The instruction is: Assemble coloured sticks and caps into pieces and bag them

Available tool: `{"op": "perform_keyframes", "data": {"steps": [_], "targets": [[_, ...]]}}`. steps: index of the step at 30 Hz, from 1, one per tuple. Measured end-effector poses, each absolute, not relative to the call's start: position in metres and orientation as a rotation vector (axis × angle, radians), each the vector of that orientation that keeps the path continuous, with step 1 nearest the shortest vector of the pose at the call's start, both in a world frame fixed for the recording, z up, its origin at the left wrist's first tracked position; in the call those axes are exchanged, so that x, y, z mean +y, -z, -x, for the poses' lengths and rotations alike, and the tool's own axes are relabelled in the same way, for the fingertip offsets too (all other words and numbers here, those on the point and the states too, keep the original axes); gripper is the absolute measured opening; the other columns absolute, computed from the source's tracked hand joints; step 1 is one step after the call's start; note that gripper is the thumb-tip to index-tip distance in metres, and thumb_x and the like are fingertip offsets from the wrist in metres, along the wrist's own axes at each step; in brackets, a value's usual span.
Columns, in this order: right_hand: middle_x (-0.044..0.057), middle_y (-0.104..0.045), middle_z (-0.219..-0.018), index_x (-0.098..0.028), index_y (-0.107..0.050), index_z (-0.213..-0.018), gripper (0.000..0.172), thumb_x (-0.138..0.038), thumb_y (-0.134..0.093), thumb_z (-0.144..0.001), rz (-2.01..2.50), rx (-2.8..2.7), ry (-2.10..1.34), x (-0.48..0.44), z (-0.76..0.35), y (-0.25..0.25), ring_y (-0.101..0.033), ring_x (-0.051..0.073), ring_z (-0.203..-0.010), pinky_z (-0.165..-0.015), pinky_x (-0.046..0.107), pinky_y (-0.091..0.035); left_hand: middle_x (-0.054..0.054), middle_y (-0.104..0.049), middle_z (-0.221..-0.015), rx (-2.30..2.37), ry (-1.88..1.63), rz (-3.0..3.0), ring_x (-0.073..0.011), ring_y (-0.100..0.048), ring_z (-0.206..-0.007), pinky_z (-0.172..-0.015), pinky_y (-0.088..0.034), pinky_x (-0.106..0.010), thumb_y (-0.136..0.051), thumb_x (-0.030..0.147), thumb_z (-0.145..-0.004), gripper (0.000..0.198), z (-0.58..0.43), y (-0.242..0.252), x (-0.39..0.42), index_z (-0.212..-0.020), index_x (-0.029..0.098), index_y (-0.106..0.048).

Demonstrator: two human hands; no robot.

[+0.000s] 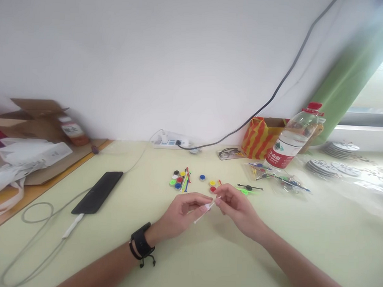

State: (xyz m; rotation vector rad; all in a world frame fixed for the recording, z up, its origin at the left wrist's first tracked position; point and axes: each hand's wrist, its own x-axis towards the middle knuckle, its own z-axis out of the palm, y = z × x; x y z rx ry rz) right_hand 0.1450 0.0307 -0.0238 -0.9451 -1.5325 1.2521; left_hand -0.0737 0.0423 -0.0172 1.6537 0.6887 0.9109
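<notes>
Over the middle of the pale green table, a small white piece with a thin pointed stem is pinched between the thumb and fingers of my left hand. My right hand has its thumb and fingers pressed together at the upper end of this piece. Beyond my hands lie several coloured discs, among them a blue disc and a yellow disc. A bundle of coloured arrow sticks lies beside the left discs. A black arrow rests beyond my right hand.
A black phone with a cable lies left. A power strip sits against the wall. Glasses, a striped bag, a large water bottle and plastic bags of parts are at the right. Stacked discs stand farther right.
</notes>
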Motion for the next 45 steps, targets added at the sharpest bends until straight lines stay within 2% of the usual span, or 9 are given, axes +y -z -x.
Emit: {"op": "perform_keyframes", "data": {"steps": [10, 15, 18, 20, 22, 29, 34, 41, 45], "targets": [[0.003, -0.063, -0.082, -0.025, -0.067, -0.116, 0.022, -0.035, -0.054, -0.102, 1.04, -1.805, -0.834, 0.03, -0.151, 0.032, -0.057, 0.018, -0.073, -0.064, 0.031, -0.047, -0.005, -0.071, -0.09, 0.736, -0.996, -1.392, -0.0185, -0.071, -0.084, -0.083, -0.059, -0.032, -0.076, 0.032, -0.092, 0.023, 0.076, 0.03, 0.056, -0.105, 0.016, -0.069], [0.001, -0.06, -0.097, -0.03, -0.041, -0.148, 0.051, -0.029, -0.056, -0.1, 0.948, -1.724, -0.907, 0.024, -0.145, 0.039, -0.054, 0.014, -0.07, -0.064, 0.03, -0.048, -0.006, -0.073, -0.097, 0.736, -0.99, -1.369, -0.0196, -0.071, -0.088, -0.086, -0.06, -0.034, -0.077, 0.033, -0.091, 0.025, 0.076, 0.028, 0.057, -0.107, 0.016, -0.069], [0.001, -0.059, -0.086, -0.022, -0.067, -0.098, 0.019, -0.037, -0.055, -0.1, 0.945, -1.705, -1.068, 0.025, -0.146, 0.036, -0.05, 0.013, -0.063, -0.059, 0.028, -0.043, -0.006, -0.073, -0.097, 0.738, -1.001, -1.368, -0.0195, -0.071, -0.088, -0.087, -0.06, -0.034, -0.077, 0.033, -0.09, 0.024, 0.076, 0.029, 0.056, -0.106, 0.016, -0.07], [-0.001, -0.049, -0.063, -0.019, -0.052, -0.058, 0.05, -0.042, -0.05, -0.102, 0.916, -1.733, -1.215, 0.027, -0.15, 0.032, -0.043, 0.012, -0.055, -0.055, 0.029, -0.038, -0.005, -0.072, -0.094, 0.75, -1.009, -1.377, -0.0191, -0.071, -0.086, -0.087, -0.059, -0.034, -0.078, 0.033, -0.09, 0.024, 0.076, 0.03, 0.056, -0.105, 0.016, -0.069], [-0.003, -0.038, -0.053, -0.02, -0.039, -0.05, 0.06, -0.046, -0.046, -0.104, 0.906, -1.704, -1.275, 0.029, -0.153, 0.026, -0.035, 0.012, -0.052, -0.052, 0.029, -0.032, -0.005, -0.07, -0.094, 0.751, -1.012, -1.377, -0.019, -0.071, -0.086, -0.087, -0.059, -0.034, -0.078, 0.033, -0.09, 0.024, 0.077, 0.031, 0.056, -0.105, 0.016, -0.069], [0.0, -0.061, -0.084, -0.022, -0.058, -0.092, 0.016, -0.035, -0.066, -0.095, 0.932, -1.645, -1.115, 0.026, -0.143, 0.024, -0.055, 0.014, -0.07, -0.062, 0.027, -0.043, -0.007, -0.07, -0.103, 0.73, -0.98, -1.384, -0.0198, -0.07, -0.09, -0.085, -0.058, -0.033, -0.075, 0.033, -0.092, 0.023, 0.073, 0.026, 0.051, -0.106, 0.017, -0.069], [0.001, -0.068, -0.09, -0.024, -0.06, -0.104, 0.008, -0.027, -0.061, -0.097, 0.992, -1.772, -0.993, 0.025, -0.135, 0.032, -0.059, 0.013, -0.07, -0.059, 0.025, -0.045, -0.009, -0.071, -0.108, 0.713, -0.911, -1.41, -0.0218, -0.069, -0.101, -0.09, -0.055, -0.033, -0.075, 0.033, -0.093, 0.022, 0.072, 0.027, 0.049, -0.106, 0.017, -0.068], [0.002, -0.065, -0.093, -0.027, -0.051, -0.135, 0.04, -0.022, -0.057, -0.096, 1.002, -1.867, -0.828, 0.027, -0.144, 0.041, -0.059, 0.015, -0.07, -0.064, 0.028, -0.051, -0.004, -0.069, -0.092, 0.773, -0.964, -1.376, -0.019, -0.068, -0.085, -0.082, -0.056, -0.033, -0.074, 0.037, -0.093, 0.025, 0.074, 0.031, 0.056, -0.107, 0.018, -0.066], [0.003, -0.061, -0.103, -0.033, -0.029, -0.156, 0.067, -0.024, -0.057, -0.096, 1.054, -1.878, -0.798, 0.026, -0.148, 0.042, -0.057, 0.014, -0.069, -0.062, 0.028, -0.051, -0.004, -0.07, -0.091, 0.782, -0.973, -1.383, -0.0184, -0.068, -0.086, -0.082, -0.056, -0.031, -0.074, 0.036, -0.092, 0.024, 0.076, 0.029, 0.059, -0.107, 0.018, -0.068]]}}
